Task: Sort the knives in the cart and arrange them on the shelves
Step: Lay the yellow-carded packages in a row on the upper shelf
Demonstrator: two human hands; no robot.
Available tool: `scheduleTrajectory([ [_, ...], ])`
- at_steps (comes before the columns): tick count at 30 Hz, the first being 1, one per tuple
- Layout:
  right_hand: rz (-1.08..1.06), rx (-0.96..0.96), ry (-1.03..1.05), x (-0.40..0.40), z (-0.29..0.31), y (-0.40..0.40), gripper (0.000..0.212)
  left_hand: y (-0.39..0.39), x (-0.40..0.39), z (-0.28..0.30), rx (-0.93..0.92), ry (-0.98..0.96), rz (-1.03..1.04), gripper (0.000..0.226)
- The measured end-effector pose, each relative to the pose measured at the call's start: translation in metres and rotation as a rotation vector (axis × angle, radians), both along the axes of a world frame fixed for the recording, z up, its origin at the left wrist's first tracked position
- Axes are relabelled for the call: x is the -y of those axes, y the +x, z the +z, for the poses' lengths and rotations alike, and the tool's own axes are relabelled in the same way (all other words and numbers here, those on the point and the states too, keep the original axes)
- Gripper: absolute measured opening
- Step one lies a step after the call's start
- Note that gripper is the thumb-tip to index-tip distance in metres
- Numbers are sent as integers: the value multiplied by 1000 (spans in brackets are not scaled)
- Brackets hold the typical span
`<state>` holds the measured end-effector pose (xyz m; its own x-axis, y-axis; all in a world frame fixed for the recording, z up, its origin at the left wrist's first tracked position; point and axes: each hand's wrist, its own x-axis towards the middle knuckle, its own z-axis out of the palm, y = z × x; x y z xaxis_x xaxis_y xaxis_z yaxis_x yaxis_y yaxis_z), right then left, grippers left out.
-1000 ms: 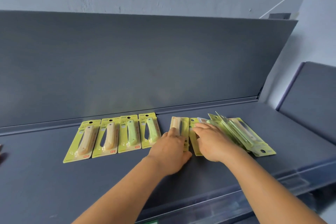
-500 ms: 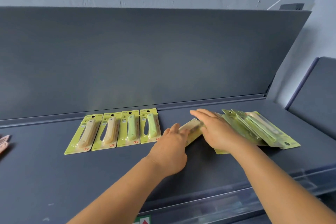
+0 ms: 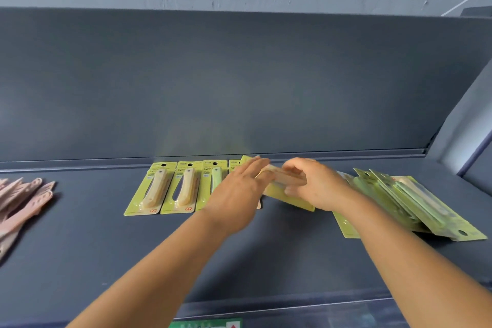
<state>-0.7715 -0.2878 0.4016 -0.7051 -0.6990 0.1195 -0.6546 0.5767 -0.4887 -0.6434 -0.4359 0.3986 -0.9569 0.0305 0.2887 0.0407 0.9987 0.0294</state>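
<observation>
A row of yellow-green carded knives lies on the grey shelf (image 3: 80,247): two with cream handles (image 3: 155,190) (image 3: 186,189), then a green-handled one (image 3: 216,181), and a fourth mostly hidden under my left hand (image 3: 237,194). That hand hovers flat with straight fingers over the row's right end. My right hand (image 3: 316,184) grips a cream-handled carded knife (image 3: 286,177), lifted and tilted above the shelf beside the row. A loose pile of more carded knives (image 3: 407,202) lies to the right of my right hand.
Several pink knives (image 3: 24,200) lie fanned at the shelf's left edge. A tall grey back panel (image 3: 239,82) rises behind the row. A second shelf unit (image 3: 476,173) adjoins at the right. The shelf's front lip (image 3: 266,306) runs below my arms.
My right hand has lifted the cream-handled pack off the shelf and carried it left toward the row. My left hand opened flat over the row's right end. The view shifted right, bringing pink knives into sight.
</observation>
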Motion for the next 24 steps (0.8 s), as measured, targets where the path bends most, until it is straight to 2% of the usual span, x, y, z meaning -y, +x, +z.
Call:
scheduleTrajectory([
  [3, -93, -86, 97, 13, -11, 1, 19, 0, 5, -13, 27, 55, 74, 56],
  [8, -312, -162, 175, 25, -21, 3, 21, 2, 7, -27, 86, 120, 130, 40],
  [14, -321, -174, 177, 46, -21, 10, 21, 0, 15, -29, 81, 146, 101, 38],
  [21, -367, -187, 148, 63, -24, 16, 30, -1, 15, -32, 48, 160, 103, 37],
  [24, -357, -183, 159, 65, -22, 19, 34, -2, 15, -33, 53, 105, 100, 40],
])
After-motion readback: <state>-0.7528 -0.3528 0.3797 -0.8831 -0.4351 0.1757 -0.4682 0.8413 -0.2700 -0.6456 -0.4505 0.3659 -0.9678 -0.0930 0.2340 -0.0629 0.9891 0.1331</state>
